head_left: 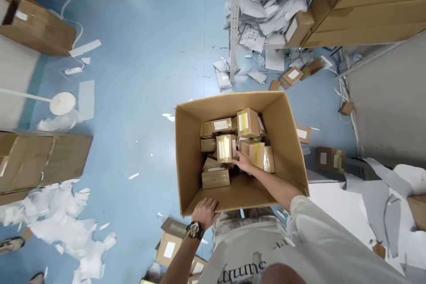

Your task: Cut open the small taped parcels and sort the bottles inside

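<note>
In front of me stands a large open cardboard box [233, 200] with several small taped cardboard boxes inside. My left hand [203, 212], a watch on its wrist, is closed over the near rim of the large box. Down inside it, my right hand [244, 162] grips the right side of a small cardboard box [224, 148] with a white label and yellowish tape. A second labelled box [248, 123] rests behind it to the right. Just right of my fingers sits another taped box [254, 153]. A flatter box [215, 178] lies at the near left inside. My right palm is hidden.
A metal shelf [234, 22] at the back right holds grey bags [266, 9] and cartons. Loose small boxes [292, 76] lie below it. Paper scraps [63, 226] and cartons [49, 159] are on the floor at left. A person's shoes [11, 245] show at lower left.
</note>
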{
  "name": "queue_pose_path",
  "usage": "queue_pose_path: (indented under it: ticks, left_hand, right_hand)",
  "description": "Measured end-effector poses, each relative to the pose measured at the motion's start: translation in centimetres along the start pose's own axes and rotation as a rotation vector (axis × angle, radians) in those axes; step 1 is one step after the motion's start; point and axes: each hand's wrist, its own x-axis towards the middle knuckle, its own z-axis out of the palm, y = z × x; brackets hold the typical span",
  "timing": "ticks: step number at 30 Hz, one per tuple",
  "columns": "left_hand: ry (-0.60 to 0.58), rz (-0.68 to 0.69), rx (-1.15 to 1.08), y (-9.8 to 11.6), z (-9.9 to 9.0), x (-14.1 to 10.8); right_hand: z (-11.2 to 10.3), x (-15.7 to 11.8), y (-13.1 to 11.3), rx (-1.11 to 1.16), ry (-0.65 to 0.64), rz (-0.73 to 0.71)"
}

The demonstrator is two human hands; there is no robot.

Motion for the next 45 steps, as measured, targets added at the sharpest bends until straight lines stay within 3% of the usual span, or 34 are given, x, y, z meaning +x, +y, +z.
queue_pose_path:
  ticks: [4, 5, 7, 9, 10, 12, 15, 17, 20, 25, 31, 35, 40, 43, 45]
  left_hand:
    - [-0.038, -0.009, 0.019, -1.1, 1.4, -0.3]
    - [-0.046, -0.015, 0.012, -1.5, 2.0, -0.5]
    - [-0.063, -0.031, 0.001, -2.3, 3.1, -0.9]
    - [-0.074, -0.028, 0.007, -3.0, 4.3, -1.5]
    - [-0.063, -0.004, 0.017, -3.3, 4.9, -1.7]
    - [0.032, 0.087, 0.054, -3.6, 5.7, -2.2]
    - [0.311, 0.231, 0.144, -3.2, 6.1, -2.6]
    - [0.460, 0.275, 0.176, -2.5, 5.7, -2.6]
    - [0.538, 0.301, 0.174, -1.4, 4.6, -2.3]
    - [0.493, 0.302, 0.169, -0.6, 4.1, -2.0]
    - [0.474, 0.253, 0.117, -0.5, 5.1, -2.0]
    - [0.460, 0.272, 0.125, -0.9, 5.0, -2.1]
    - [0.445, 0.279, 0.141, -0.8, 4.9, -2.1]
    - [0.447, 0.277, 0.105, -0.4, 3.9, -2.0]
    - [0.416, 0.311, 0.040, -0.2, 2.9, -2.0]
  right_hand:
    - [4.3, 7.3, -2.1, -0.046, 0.124, 0.193]
    - [5.5, 8.5, -2.6, -0.100, 0.161, 0.166]
    - [7.7, 10.6, -3.8, -0.233, 0.190, -0.031]
    - [9.3, 12.6, -5.0, -0.360, 0.134, -0.242]
    - [9.7, 13.7, -5.5, -0.406, 0.104, -0.275]
    - [9.5, 16.0, -6.4, -0.452, 0.109, -0.149]
    - [7.7, 18.4, -7.1, -0.518, 0.175, 0.157]
    - [6.6, 18.4, -7.1, -0.553, 0.214, 0.263]
    - [6.3, 15.4, -6.5, -0.543, 0.260, 0.295]
    - [6.9, 8.6, -3.8, -0.419, 0.495, 0.283]
    - [4.4, 6.9, -2.3, -0.268, 0.655, 0.246]
    - [2.8, 7.1, -3.8, -0.204, 0.669, 0.040]
    - [-1.0, 10.6, -8.8, -0.193, 0.727, -0.242]
    - [-3.9, 12.1, -11.4, -0.205, 0.733, -0.408]
    - [-4.9, 11.5, -12.2, -0.217, 0.696, -0.476]
